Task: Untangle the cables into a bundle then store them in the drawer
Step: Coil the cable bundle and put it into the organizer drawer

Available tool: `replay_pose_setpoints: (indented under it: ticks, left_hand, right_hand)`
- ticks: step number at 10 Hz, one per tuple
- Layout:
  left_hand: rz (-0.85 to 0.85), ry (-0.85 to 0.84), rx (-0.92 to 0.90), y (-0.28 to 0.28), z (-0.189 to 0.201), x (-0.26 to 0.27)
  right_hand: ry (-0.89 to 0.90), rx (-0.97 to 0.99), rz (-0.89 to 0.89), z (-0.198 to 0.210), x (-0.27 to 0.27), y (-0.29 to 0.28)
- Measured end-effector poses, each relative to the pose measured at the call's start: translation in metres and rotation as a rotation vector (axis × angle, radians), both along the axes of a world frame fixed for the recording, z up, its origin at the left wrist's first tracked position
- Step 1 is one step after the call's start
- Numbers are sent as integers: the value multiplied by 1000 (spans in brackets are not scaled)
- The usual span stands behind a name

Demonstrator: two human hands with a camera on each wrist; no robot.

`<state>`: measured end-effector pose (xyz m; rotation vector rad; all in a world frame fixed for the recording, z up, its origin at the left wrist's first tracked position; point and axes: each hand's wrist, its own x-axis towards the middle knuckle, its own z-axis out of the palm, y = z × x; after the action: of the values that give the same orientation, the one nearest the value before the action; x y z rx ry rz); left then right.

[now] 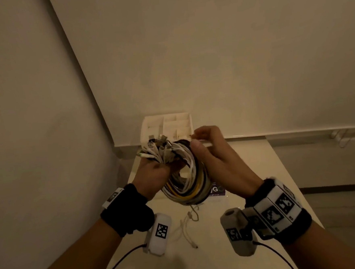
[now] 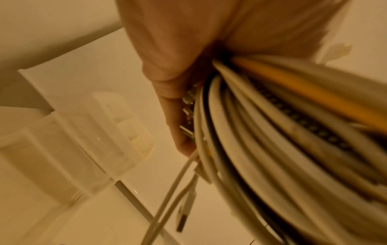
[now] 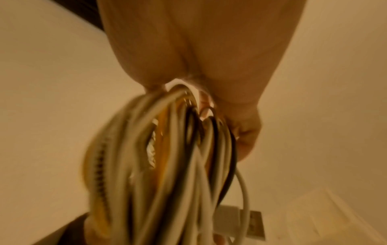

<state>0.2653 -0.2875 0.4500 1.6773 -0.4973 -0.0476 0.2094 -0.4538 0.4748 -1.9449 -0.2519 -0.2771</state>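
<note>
Got the coiled bundle of white, yellow and black cables (image 1: 185, 175) up off the pale tabletop (image 1: 248, 171), my left hand (image 1: 152, 176) fisted round the plug ends so they can't spring loose. My right hand (image 1: 213, 152) has its fingers curled over the coil's top, probably squaring the loops. The white compartmented plastic drawer (image 1: 167, 124) sits just behind, and one thin white cable (image 1: 186, 230) lies loose below.

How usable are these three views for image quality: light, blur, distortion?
Head view: dim, warm light, wide-angle bending of the walls, yet the cable bundle and both hands, left hand and right hand, read clearly. Left wrist view: motion-smeared cables, drawer organiser soft. Right wrist view: heavily blurred, orange cast; only a USB plug is recognisable.
</note>
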Motion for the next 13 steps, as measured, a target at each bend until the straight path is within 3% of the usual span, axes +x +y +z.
replay_pose_setpoints:
  ticks: [1,2,3,4,5,6,7,8,10,11,12,13]
  left_hand:
    - [188,33,-235,8,3,10]
    - [192,54,-360,18,9,13]
    - [26,132,-556,23,8,17]
    - [-47,171,-548,19,7,3]
    - [16,190,-481,17,2,-13]
    - [142,305,-414,19,-14,-23]
    - [201,347,-364,27,-29,-28]
    - [186,222,-223,27,-35,-34]
    - [94,21,8,25,-39,-41]
    - [132,-101,105,32,-40,-45]
    - [146,-179,31,32,-44,-50]
    - [256,-26,50,26,-32,-62]
  right_hand:
    - [-173,26,-80,-6,-29,-12]
    - [102,24,196,-46,-58,-5]
    - [497,-166,431,-103,-57,26]
    - [547,165,341,-125,-41,49]
    - [349,806,130,-108,-30,51]
    - [229,1160,10,-78,-32,35]
    - [222,1016,-144,-53,-32,20]
    - [249,700,-260,-40,-24,11]
    - [293,-294,-18,-21,-18,-2]
    - [258,-590,88,-20,-14,-7]
    - [239,-641,168,-24,-15,-11]
    - [157,-612,226,-28,-12,-15]
